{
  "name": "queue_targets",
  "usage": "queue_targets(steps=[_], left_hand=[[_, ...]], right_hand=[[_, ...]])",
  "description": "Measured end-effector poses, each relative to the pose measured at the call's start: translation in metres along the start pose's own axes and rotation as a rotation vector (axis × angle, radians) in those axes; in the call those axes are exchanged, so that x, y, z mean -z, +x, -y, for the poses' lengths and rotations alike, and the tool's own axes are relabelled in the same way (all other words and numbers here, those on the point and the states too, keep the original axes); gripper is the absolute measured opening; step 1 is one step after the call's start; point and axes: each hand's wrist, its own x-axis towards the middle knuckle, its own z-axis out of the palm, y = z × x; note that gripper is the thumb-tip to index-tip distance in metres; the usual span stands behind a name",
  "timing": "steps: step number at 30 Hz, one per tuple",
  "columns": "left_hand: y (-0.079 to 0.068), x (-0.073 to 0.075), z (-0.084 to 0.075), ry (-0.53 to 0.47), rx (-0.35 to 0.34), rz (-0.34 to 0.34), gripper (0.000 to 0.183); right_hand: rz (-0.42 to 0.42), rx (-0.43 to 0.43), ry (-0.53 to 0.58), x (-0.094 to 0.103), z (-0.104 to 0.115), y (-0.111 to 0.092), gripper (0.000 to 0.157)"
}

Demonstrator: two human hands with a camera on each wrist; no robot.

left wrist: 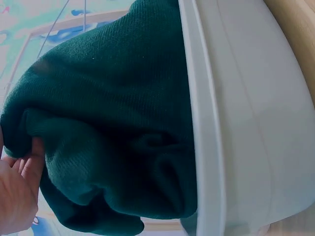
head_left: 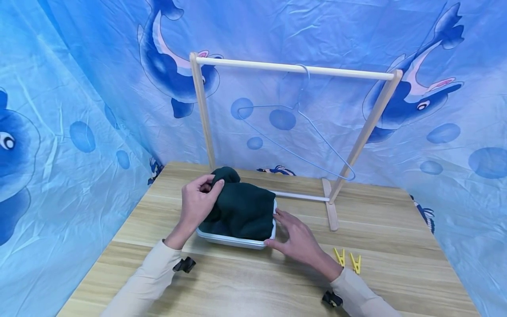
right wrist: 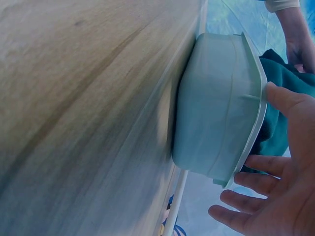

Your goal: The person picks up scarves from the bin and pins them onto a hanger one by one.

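Observation:
A dark green knit garment (head_left: 249,209) lies bunched in a white plastic basin (head_left: 233,240), rising above its rim. My left hand (head_left: 197,200) pinches a fold of the garment at the basin's left side, lifting it a little. In the left wrist view the fingers (left wrist: 33,167) are partly hidden by the cloth (left wrist: 98,93). At the basin's right front corner, my right hand (head_left: 295,237) rests spread against the rim. The right wrist view shows its thumb (right wrist: 280,96) on the rim and the fingers loosely extended, some touching the edge.
Behind the basin stands a wooden rack (head_left: 368,127) with a blue wire hanger (head_left: 295,152) on its top bar (head_left: 253,65). Two yellow clothespins (head_left: 355,264) lie near my right wrist on the wooden table (head_left: 380,229). A blue dolphin-print curtain (head_left: 99,88) surrounds the table.

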Motion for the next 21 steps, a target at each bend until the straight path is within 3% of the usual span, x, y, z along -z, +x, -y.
queue_targets(steps=[6, 13, 21], left_hand=[[0.001, 0.000, -0.010, -0.002, -0.003, -0.021, 0.008], [0.000, 0.003, -0.043, -0.043, -0.091, -0.071, 0.014], [0.001, 0.001, -0.047, -0.085, -0.192, -0.139, 0.014]], right_hand=[[0.012, -0.009, 0.004, 0.002, 0.001, 0.001, 0.084], [0.018, -0.016, 0.000, 0.004, 0.002, 0.001, 0.083], [0.022, -0.016, -0.011, 0.004, 0.003, 0.002, 0.083]])
